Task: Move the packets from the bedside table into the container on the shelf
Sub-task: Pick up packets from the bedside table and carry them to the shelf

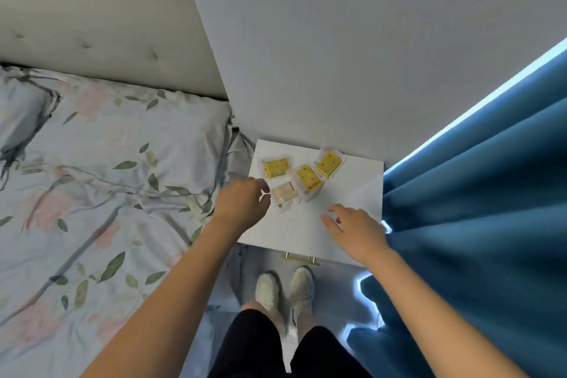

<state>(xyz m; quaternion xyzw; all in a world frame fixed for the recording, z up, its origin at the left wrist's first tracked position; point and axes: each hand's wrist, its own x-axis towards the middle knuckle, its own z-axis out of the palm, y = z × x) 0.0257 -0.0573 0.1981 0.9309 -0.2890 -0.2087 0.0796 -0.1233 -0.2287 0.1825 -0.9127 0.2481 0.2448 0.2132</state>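
Observation:
Three yellow packets lie on the white bedside table: one at the back left, one in the middle, one at the back right. A pale beige packet lies nearer the front. My left hand hovers just left of the beige packet, fingers curled, holding nothing that I can see. Over the table's front right part, my right hand is spread with relaxed fingers, empty. The shelf and container are out of view.
A bed with floral bedding and a padded headboard lies to the left. Blue curtains hang close on the right. A white wall backs the table. A gold drawer handle and my shoes are below.

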